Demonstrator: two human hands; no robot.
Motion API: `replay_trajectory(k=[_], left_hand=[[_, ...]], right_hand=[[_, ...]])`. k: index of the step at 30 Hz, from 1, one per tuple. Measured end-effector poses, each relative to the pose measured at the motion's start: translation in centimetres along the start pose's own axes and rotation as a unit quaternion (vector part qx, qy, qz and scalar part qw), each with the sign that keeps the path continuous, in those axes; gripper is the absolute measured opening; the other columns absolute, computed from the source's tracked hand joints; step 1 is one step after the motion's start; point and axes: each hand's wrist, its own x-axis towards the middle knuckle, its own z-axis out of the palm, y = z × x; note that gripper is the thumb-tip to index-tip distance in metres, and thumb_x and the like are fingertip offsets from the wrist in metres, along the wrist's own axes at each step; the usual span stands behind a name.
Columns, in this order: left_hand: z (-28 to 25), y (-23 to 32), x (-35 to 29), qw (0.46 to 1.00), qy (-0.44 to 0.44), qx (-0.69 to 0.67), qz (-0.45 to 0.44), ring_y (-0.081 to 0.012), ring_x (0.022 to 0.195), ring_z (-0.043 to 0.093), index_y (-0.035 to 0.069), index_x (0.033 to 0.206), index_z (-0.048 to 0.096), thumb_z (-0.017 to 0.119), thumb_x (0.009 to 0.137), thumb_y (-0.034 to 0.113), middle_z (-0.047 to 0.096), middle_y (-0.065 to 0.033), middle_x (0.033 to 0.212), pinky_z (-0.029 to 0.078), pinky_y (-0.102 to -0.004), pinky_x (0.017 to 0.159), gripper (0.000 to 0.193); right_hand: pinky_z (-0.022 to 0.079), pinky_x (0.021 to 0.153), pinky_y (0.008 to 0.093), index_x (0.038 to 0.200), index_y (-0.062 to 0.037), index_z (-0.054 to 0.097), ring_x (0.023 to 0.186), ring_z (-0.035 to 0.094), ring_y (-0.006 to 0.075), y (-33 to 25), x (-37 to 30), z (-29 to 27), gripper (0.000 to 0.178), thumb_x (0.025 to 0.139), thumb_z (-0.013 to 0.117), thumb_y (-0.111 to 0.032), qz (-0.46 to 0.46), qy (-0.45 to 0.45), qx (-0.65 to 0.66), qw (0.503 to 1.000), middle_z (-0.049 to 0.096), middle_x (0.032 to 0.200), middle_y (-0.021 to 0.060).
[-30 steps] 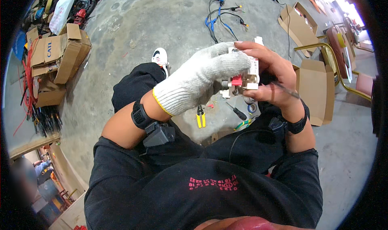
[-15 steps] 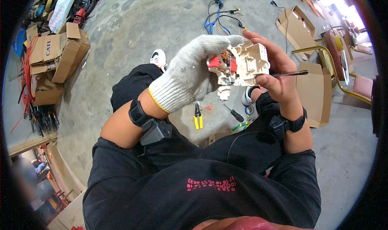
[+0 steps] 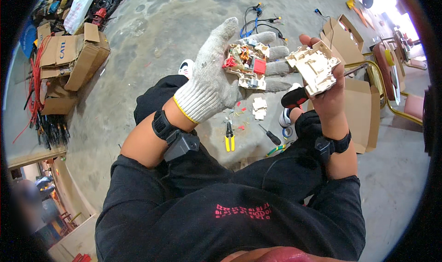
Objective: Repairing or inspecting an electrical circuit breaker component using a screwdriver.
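My left hand (image 3: 212, 73), in a white knit glove, is palm up with its fingers spread. On its palm and fingers lies an opened circuit breaker (image 3: 247, 61), its cream shell full of metal parts, copper-coloured pieces and a red block. Just right of the fingertips, my bare right hand (image 3: 337, 84) is closed on a cream casing half (image 3: 315, 68), moulded inner side showing. A screwdriver is also in that hand; its black and red handle (image 3: 294, 97) sticks out below the casing, its shaft on the right. The two shells are apart.
On the concrete floor lie yellow-handled wire strippers (image 3: 229, 137), another screwdriver (image 3: 271, 136), a cream plastic piece (image 3: 259, 108) and small red scraps. Blue and black cables (image 3: 258, 22) lie farther off. Cardboard boxes (image 3: 73, 59) stand left; flattened cardboard (image 3: 359, 110) and chairs (image 3: 384, 64) are right.
The two shells have come apart: the right hand has moved right with the casing half, while the left has opened flat beneath the breaker. A cream piece now lies on the floor.
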Motion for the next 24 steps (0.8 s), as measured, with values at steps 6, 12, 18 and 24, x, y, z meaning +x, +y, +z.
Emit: replay_trajectory(k=[6, 12, 18, 24], left_hand=[[-0.6, 0.8, 0.5, 1.000, -0.016, 0.006, 0.021, -0.0461, 0.118, 0.055, -0.002, 0.137, 0.044, 0.042, 0.097, 0.050, 0.053, -0.0279, 0.132, 0.047, -0.0613, 0.097, 0.065], [-0.8, 2.2, 1.2, 0.993, 0.065, -0.012, 0.095, -0.0436, 0.108, 0.061, 0.000, 0.126, 0.053, 0.043, 0.097, 0.036, 0.061, -0.0257, 0.122, 0.050, -0.0560, 0.092, 0.047], [-1.7, 3.9, 1.7, 0.974, 0.128, 0.024, 0.187, -0.0347, 0.100, 0.064, 0.005, 0.113, 0.056, 0.052, 0.098, 0.036, 0.064, -0.0173, 0.107, 0.054, -0.0547, 0.088, 0.034], [-1.8, 4.1, 2.4, 0.953, 0.206, 0.073, 0.210, -0.0272, 0.087, 0.067, 0.007, 0.104, 0.057, 0.066, 0.090, 0.047, 0.065, -0.0101, 0.097, 0.058, -0.0513, 0.083, 0.043]], right_hand=[[0.048, 0.046, 0.0183, 0.132, 0.0012, 0.047, 0.089, 0.065, 0.0110, -0.3, 0.4, -1.6, 0.063, 0.099, 0.043, -0.053, 0.056, 0.052, 0.168, 0.983, 0.056, 0.131, 0.0136], [0.038, 0.043, 0.0234, 0.113, -0.0033, 0.064, 0.048, 0.048, 0.0074, 0.7, -0.2, -0.3, 0.046, 0.098, 0.053, -0.045, 0.207, 0.137, -0.100, 0.964, 0.064, 0.068, 0.0035], [0.038, 0.045, 0.0229, 0.117, 0.0004, 0.058, 0.051, 0.052, 0.0071, 2.6, -1.6, 1.9, 0.043, 0.092, 0.066, -0.033, 0.273, 0.044, -0.111, 0.955, 0.063, 0.073, 0.0040], [0.044, 0.052, 0.0250, 0.121, 0.0047, 0.056, 0.063, 0.061, 0.0092, 0.9, -2.2, 3.9, 0.053, 0.091, 0.068, -0.037, 0.288, -0.036, -0.157, 0.944, 0.065, 0.083, 0.0042]])
